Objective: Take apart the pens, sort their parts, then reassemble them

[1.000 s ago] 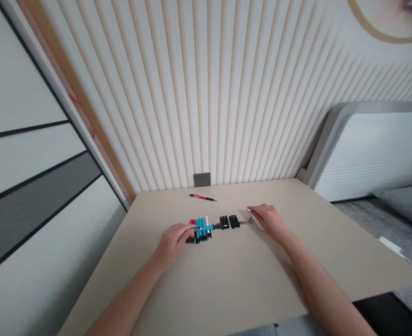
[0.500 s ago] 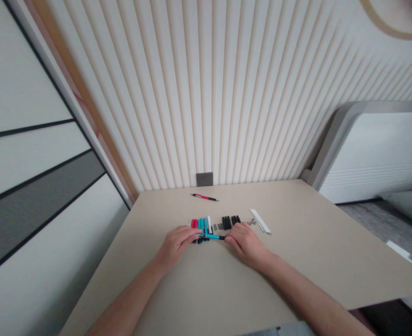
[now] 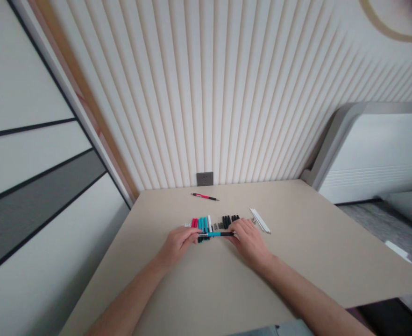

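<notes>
In the head view, I see the left hand (image 3: 178, 241) with its thumb and fingers closed on one end of a blue-and-black pen (image 3: 214, 234), which lies level between both hands above the desk (image 3: 192, 289). The right hand (image 3: 250, 239) pinches the black end. Just beyond are blue tubes (image 3: 202, 223), red tubes (image 3: 194, 223) and black pieces (image 3: 226, 221). White sticks (image 3: 261, 220) lie right of these; a red-and-black pen (image 3: 205, 197) rests farther back.
</notes>
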Motion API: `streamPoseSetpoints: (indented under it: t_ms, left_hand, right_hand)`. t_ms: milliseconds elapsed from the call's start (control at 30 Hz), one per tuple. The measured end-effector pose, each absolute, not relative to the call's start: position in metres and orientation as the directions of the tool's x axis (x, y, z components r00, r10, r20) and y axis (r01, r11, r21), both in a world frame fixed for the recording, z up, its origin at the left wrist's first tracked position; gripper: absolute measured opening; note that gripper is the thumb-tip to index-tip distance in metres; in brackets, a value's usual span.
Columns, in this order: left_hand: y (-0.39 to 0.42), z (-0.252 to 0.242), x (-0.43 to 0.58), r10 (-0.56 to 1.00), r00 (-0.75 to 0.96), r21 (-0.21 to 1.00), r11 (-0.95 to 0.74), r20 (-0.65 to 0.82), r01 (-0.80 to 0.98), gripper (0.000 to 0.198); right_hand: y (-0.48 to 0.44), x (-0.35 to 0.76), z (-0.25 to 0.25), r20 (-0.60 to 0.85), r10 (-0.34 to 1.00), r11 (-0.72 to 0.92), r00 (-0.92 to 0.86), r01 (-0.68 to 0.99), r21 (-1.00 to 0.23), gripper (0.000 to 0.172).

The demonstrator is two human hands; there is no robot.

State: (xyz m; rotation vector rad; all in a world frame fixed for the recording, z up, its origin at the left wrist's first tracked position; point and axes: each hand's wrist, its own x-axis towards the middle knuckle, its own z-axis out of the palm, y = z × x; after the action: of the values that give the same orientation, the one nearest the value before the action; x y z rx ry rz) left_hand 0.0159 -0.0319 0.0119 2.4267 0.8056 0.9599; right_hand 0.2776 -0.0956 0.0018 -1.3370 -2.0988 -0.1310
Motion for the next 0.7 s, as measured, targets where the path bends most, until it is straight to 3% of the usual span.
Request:
streamPoseSetpoints:
  t_ms: [100, 400, 700]
  left_hand:
    - [-0.0310, 0.0122, 0.0150, 0.646, 0.571, 0.560, -0.750, 0.507, 0.351, 0.029]
    - [-0.0294, 0.0103, 0.0136, 0.644, 0.559, 0.566, -0.752, 0.523, 0.336, 0.027]
    - [-0.0291, 0.0099, 0.0125, 0.630, 0.568, 0.548, -0.765, 0.529, 0.338, 0.028]
  right_hand:
    - [-0.0966, 0.2794, 0.0057, 0.541, 0.801, 0.472, -0.254, 0.825, -0.312, 0.028]
    - [-0.0921, 0.2858, 0.0025, 0.541, 0.820, 0.462, -0.186, 0.774, -0.434, 0.019]
    - [-0.0939, 0.2831, 0.0002, 0.506, 0.832, 0.487, -0.227, 0.736, -0.470, 0.016]
